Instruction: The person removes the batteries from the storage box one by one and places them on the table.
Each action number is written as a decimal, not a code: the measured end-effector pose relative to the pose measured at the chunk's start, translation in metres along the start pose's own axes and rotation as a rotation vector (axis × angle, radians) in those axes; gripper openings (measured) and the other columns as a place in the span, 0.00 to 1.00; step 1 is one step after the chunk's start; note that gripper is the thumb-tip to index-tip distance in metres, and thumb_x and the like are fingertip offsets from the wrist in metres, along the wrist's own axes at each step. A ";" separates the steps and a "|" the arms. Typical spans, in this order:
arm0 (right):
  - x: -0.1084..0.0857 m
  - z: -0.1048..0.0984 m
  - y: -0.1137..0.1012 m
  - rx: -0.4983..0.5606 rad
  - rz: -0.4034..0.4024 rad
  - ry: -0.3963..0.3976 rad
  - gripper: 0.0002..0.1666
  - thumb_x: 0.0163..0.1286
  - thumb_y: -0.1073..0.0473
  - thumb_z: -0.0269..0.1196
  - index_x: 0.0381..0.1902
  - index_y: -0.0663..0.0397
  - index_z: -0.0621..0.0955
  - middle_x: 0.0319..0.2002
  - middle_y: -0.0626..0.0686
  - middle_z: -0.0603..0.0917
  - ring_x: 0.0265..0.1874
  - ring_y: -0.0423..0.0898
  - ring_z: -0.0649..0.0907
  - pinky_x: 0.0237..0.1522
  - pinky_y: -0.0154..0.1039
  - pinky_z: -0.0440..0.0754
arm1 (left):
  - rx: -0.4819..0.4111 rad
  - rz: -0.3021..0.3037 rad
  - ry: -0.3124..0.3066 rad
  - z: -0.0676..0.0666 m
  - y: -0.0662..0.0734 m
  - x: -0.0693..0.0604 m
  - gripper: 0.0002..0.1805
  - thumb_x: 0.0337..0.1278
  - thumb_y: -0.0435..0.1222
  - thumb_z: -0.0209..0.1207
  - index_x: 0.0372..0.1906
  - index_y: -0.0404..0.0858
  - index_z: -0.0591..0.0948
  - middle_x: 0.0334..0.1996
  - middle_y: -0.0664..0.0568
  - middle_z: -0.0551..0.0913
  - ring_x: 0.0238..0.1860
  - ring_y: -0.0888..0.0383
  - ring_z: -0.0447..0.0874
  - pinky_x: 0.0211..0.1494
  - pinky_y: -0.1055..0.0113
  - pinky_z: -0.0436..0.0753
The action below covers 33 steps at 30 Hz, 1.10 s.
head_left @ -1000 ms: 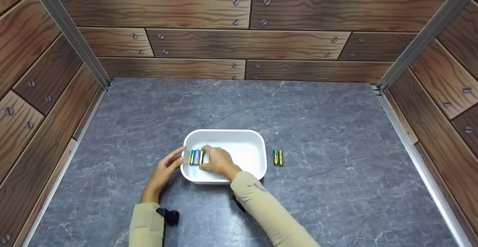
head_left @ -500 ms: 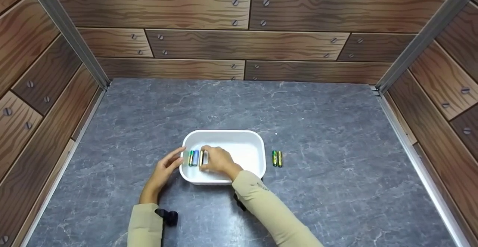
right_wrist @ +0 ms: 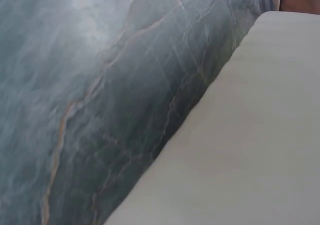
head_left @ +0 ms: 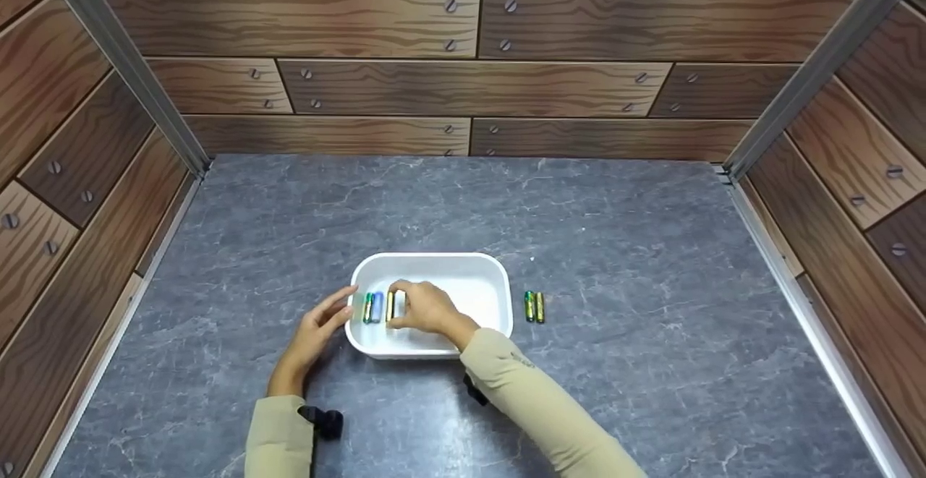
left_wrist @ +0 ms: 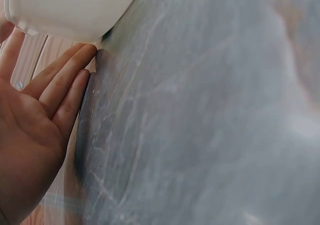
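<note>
A white plastic tub [head_left: 463,304] sits on the grey table. Inside at its left end, a green battery [head_left: 368,309] and a blue battery [head_left: 377,307] lie side by side. Just right of them is a gold battery [head_left: 390,307], which my right hand [head_left: 428,307] pinches lengthwise between thumb and fingertips. My left hand [head_left: 312,330] touches the tub's left side with extended fingers. In the left wrist view, the fingers of the left hand [left_wrist: 42,115] look straight, tips by the tub's outer wall [left_wrist: 70,10]. The right wrist view shows mostly the white tub side [right_wrist: 240,135]; the battery is hidden there.
To the right of the tub, a green-and-gold battery [head_left: 529,306] and another gold battery [head_left: 540,307] lie parallel on the table [head_left: 636,362]. Wood-patterned walls [head_left: 376,22] enclose the table at the back and both sides.
The gold battery and my right hand have shifted slightly right, widening the gap to the blue battery. My left hand stays at the tub's side.
</note>
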State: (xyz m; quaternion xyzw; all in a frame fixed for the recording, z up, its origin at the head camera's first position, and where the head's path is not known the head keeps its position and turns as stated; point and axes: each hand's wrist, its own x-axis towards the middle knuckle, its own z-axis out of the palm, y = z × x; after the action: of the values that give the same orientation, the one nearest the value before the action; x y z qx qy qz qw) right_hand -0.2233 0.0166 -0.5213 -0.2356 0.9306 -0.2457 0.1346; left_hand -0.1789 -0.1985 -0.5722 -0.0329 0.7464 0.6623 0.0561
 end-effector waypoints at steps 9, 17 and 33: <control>-0.006 -0.008 0.004 0.036 -0.043 0.016 0.32 0.51 0.50 0.75 0.54 0.51 0.79 0.27 0.54 0.85 0.20 0.36 0.71 0.23 0.28 0.65 | -0.010 0.054 -0.007 0.000 0.002 -0.001 0.23 0.66 0.30 0.55 0.65 0.33 0.72 0.60 0.33 0.77 0.47 0.74 0.80 0.52 0.79 0.77; -0.011 -0.015 0.013 0.094 -0.053 0.044 0.32 0.52 0.50 0.75 0.54 0.53 0.79 0.25 0.52 0.82 0.20 0.35 0.69 0.24 0.27 0.64 | -0.012 0.023 0.003 0.001 0.003 -0.001 0.24 0.65 0.32 0.56 0.65 0.35 0.73 0.60 0.35 0.78 0.48 0.74 0.79 0.52 0.79 0.76; -0.036 -0.035 0.032 0.070 -0.117 0.058 0.33 0.53 0.50 0.74 0.56 0.54 0.78 0.19 0.41 0.68 0.19 0.35 0.66 0.24 0.27 0.62 | -0.016 0.003 -0.016 0.000 0.002 -0.001 0.24 0.66 0.33 0.55 0.66 0.36 0.72 0.63 0.36 0.76 0.48 0.75 0.79 0.54 0.79 0.76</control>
State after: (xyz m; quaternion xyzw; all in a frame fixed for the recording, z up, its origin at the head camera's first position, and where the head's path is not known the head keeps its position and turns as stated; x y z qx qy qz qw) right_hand -0.2169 0.0730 -0.5038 -0.2775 0.9097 -0.2921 0.1009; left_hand -0.1781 -0.1982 -0.5702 -0.0272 0.7405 0.6687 0.0609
